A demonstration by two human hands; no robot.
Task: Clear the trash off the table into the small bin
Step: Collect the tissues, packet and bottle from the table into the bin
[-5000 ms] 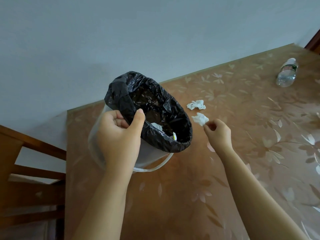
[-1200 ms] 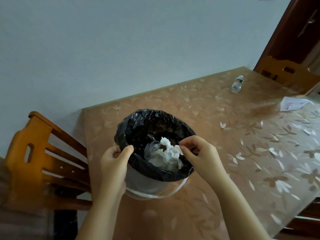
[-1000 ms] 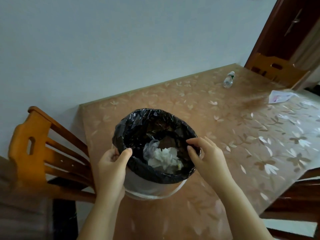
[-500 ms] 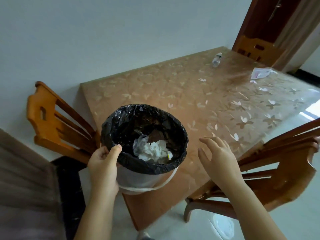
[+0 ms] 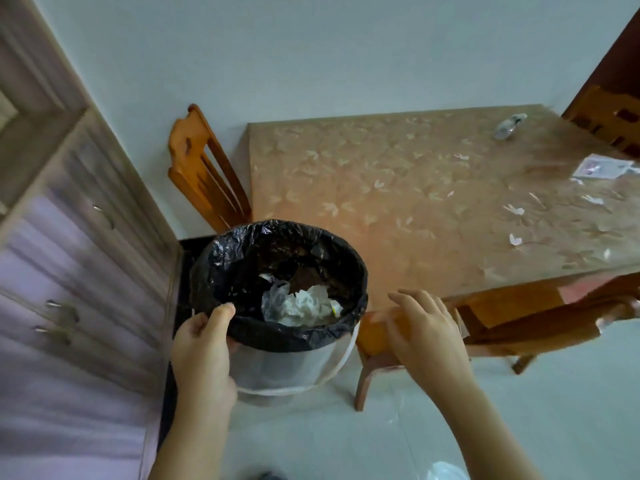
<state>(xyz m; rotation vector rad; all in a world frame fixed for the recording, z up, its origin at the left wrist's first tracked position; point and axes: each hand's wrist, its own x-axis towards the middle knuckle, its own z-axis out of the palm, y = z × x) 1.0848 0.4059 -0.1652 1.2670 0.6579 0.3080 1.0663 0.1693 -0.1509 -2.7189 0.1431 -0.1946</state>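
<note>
Left hand grips the small bin rim; right hand hangs released, fingers spread. Crumpled tissues partly hidden inside; distant bottle blurred.

bin base: hidden behind left hand | bottle on table: smeared, label unreadable | paper: print too small | right-side chair: cut by frame edge | cabinet: blurred

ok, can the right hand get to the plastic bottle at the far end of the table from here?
Probably not without stepping closer. The right hand hovers open off the near table edge, above a chair, while the plastic bottle lies by the far corner. Nothing blocks the way; the bare tabletop between them simply looks beyond arm's reach.
</note>
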